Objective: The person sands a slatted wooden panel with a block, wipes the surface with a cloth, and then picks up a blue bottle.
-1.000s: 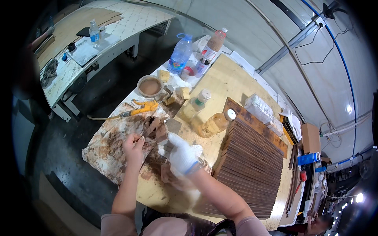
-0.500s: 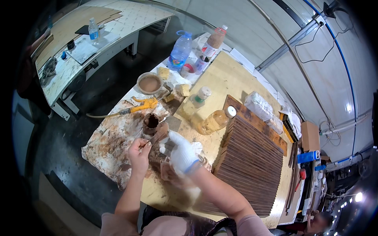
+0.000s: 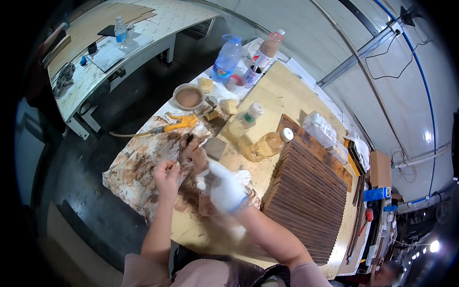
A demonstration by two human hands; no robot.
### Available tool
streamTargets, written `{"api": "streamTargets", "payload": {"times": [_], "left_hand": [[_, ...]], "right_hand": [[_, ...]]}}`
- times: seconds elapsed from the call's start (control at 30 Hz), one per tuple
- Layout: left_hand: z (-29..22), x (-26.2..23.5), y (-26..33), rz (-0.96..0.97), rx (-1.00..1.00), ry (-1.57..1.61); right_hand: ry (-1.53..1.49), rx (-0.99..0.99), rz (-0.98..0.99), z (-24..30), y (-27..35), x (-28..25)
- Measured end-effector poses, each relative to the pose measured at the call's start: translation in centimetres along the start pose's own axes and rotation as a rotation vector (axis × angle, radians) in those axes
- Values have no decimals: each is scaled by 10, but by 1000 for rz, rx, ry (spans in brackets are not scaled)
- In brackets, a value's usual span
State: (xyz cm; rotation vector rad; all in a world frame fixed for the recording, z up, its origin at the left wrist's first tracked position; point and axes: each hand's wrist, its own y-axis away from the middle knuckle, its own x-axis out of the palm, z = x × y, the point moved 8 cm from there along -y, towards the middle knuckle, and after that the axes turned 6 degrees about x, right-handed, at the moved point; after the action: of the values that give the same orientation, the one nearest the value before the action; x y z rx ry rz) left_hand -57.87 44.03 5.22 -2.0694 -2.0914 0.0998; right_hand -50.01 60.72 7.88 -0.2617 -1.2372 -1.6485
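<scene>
My bare left hand [image 3: 166, 178] is closed with its fingertips pinched; what they hold, if anything, cannot be made out. To its right is my right hand [image 3: 224, 187] in a white knitted glove, fingers curled and blurred. A limp brown strip [image 3: 196, 157] runs from the gloved fingers toward the mouth of a small dark brown pot [image 3: 184, 149], partly hiding it. Under both hands lies a white cloth [image 3: 129, 165] heavily stained brown. A grey square block [image 3: 215, 148] sits just beyond the glove.
A yellow spray gun [image 3: 179, 123] with a hose lies beyond the pot, near a bowl of brown liquid [image 3: 188, 97]. Two bottles, one of yellowish liquid [image 3: 265, 147], stand right of the block. Dark grooved wooden strips [image 3: 306, 201] fill the right. A large blue-tinted bottle [image 3: 227, 58] stands behind.
The brown strip has shifted from beside my left fingertips to the pot's mouth. My left hand has drawn slightly back from it. The whole view has shifted a little.
</scene>
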Motion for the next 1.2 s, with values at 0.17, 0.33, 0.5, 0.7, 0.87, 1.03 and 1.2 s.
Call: {"api": "streamTargets", "payload": {"times": [0.17,0.33,0.5,0.7,0.87,1.03,1.2], "left_hand": [[10,-76,-11,-131,74,-199],[40,-117,4,-63,-21,-397],[21,-94,-1,-50,-29,-340],[-3,-37,-34,70,9,-269],[7,-8,-59,158,-6,-224],[38,-4,-69,187,-65,-223],[52,-11,-71,208,-78,-202]], "right_hand": [[63,6,192,13,33,-3],[30,-34,92,24,60,-29],[-77,-87,57,25,77,-48],[-151,-118,8,22,106,-68],[-152,-130,50,21,127,-94],[-208,-155,21,15,145,-108],[-250,-201,17,12,159,-124]]}}
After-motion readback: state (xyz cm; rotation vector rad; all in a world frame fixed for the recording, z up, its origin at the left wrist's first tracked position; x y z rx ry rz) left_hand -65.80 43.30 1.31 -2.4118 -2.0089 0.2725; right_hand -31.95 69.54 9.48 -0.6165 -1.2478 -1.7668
